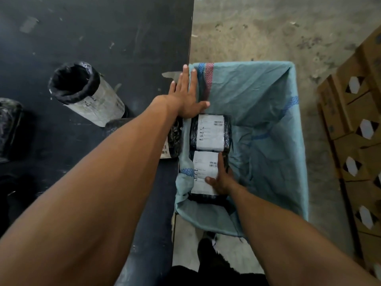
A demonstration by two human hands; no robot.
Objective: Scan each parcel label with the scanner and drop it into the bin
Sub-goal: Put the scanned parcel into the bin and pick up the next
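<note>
Head view: left hand (186, 96), fingers straight and spread, flat on the rim of the blue sack-lined bin (268, 112) beside the black table (92, 27). Right hand (221, 178) grips the near parcel (203, 172) inside the bin, touching a second labelled parcel (210, 132). Third parcel (172, 141) lies on the table edge; cardboard boxes (354, 131) at right.

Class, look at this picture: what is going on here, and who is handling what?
A person is packing parcels into a bin lined with a blue sack. The right hand holds the near parcel inside the bin, beside a second labelled parcel. The left hand lies flat on the sack's edge by the black table, where more parcels wait. No scanner is in view.
</note>
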